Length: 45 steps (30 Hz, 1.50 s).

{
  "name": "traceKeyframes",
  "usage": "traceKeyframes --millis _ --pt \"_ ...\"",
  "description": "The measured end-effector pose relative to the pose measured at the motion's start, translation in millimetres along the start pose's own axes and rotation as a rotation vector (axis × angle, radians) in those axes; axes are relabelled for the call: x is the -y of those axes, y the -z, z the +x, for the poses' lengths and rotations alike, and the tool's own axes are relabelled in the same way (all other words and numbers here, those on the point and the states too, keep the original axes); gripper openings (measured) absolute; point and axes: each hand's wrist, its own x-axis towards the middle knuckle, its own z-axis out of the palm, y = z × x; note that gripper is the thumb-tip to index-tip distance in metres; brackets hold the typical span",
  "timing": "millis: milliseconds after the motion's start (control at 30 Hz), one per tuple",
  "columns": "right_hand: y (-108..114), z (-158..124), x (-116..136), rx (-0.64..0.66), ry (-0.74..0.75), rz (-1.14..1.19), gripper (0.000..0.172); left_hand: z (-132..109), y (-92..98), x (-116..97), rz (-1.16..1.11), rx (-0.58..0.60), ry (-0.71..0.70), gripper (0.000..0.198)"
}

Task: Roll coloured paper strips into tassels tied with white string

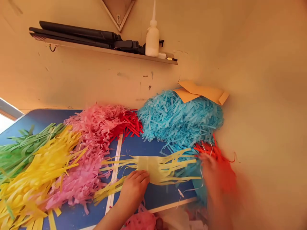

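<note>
A sheet of yellow tissue paper (155, 166), cut into fringe on both sides, lies flat on the blue table (153, 148). My left hand (137, 185) is closed at the near edge of its uncut middle, the fingertips pressed on the paper. Off the right end of the fringe is my right hand (209, 164), smeared by motion. A thin white string (202, 180) loops above its fingers and hangs down beside them, and the fingers look pinched on it. Blue and red fringe lie around and behind that hand.
Heaps of green (28, 150), yellow (40, 159), pink (96, 124) and light-blue paper fringe (179, 118) cover the table's left and back. Orange paper pieces (203, 92) top the blue heap. A wall shelf (100, 48) carries a squeeze bottle (152, 40) and a black folded stand (79, 33).
</note>
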Motion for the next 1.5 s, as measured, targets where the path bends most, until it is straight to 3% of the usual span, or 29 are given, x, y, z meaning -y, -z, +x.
traceKeyframes --millis 67,100,133,167,200,267,333,433,500,600,700,767,867,967,1067,1167,1367,1500 --pt "13 -23 1 -0.337 0.127 -0.042 0.029 -1 -7.0 -2 -0.024 0.056 0.039 0.024" --pt "13 -42 8 -0.380 0.258 -0.018 0.023 -1 -8.7 -3 -0.033 0.084 0.057 0.023" --pt "8 -62 17 -0.226 0.418 0.042 0.019 -1 -9.5 -4 -0.039 0.115 0.075 0.022" --pt "-1 -83 27 0.076 0.595 0.079 0.021 0 -9.5 -4 -0.041 0.151 0.093 0.021" --pt "-12 -100 38 0.351 0.736 0.080 0.033 0 -8.9 -5 -0.035 0.188 0.111 0.021" --pt "-35 -120 52 0.709 0.859 0.057 0.056 0 -7.1 -4 -0.012 0.260 0.146 0.021" --pt "-50 -118 53 0.815 0.821 -0.040 0.061 -3 -5.9 -3 0.002 0.303 0.163 0.022" --pt "-48 -98 39 0.640 0.681 -0.203 0.042 -9 -6.3 -1 -0.016 0.291 0.164 0.024" --pt "-42 -91 35 0.612 0.719 -0.149 0.042 -10 -7.3 -3 -0.045 0.246 0.149 0.022" --pt "-44 -96 39 0.801 0.821 0.038 0.050 -6 -7.8 -8 -0.097 0.156 0.117 0.020" --pt "-61 -99 37 0.905 0.763 0.115 0.033 -4 -7.1 -5 -0.127 0.127 0.099 0.022" --pt "-70 -93 31 0.939 0.711 0.125 0.020 -7 -5.2 4 -0.138 0.162 0.106 0.024" --pt "-72 -81 27 0.972 0.625 0.048 0.023 -11 1.0 23 -0.150 0.233 0.181 0.022" --pt "-68 -76 32 0.972 0.611 0.017 0.014 -11 9.1 36 -0.172 0.295 0.262 0.022" --pt "-72 -76 39 0.984 0.692 0.039 0.034 -6 15.2 37 -0.201 0.344 0.380 0.020" --pt "-85 -73 42 1.049 0.662 0.028 0.008 0 17.9 36 -0.201 0.380 0.500 0.017" --pt "-103 -63 48 0.980 0.542 -0.165 0.030 7 13.9 39 -0.129 0.411 0.592 0.020" --pt "-108 -65 50 0.927 0.511 -0.229 0.024 9 11.6 37 -0.031 0.445 0.618 0.027"
